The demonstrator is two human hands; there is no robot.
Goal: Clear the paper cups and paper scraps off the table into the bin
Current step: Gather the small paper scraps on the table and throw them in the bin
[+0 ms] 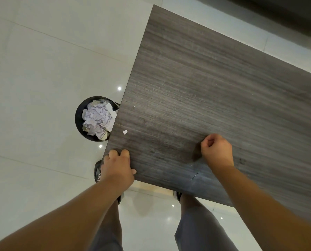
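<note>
Fingers of the left hand (117,164) curl over the near-left corner of a dark grey wood-grain table (223,87), knuckles bunched and pressed together on the top while the thumb lies along the near edge. The right hand (216,150) rests further right on the tabletop, closed into a loose fist; whether its curled fingers pinch a bit of paper or nothing at all is hard to tell from this angle.

One small white paper scrap (125,132) lies on the table close to the left edge. It sits just beyond the left hand, slightly to its right and further from the person, and well to the left of the right hand. It is a tiny, roughly heart-shaped fleck with no clear long axis. The left hand is plainly the nearer one.

A round black bin (78,116) stands on the pale tiled floor, tucked partly under the table's left edge, just left of the scrap. It is heaped with crumpled white and pale lilac paper, with what look like paper cups among it.

No cups are visible on the table. The job looks nearly done: the scrap probably needs only a short push leftward over the edge to drop into the bin.
</note>
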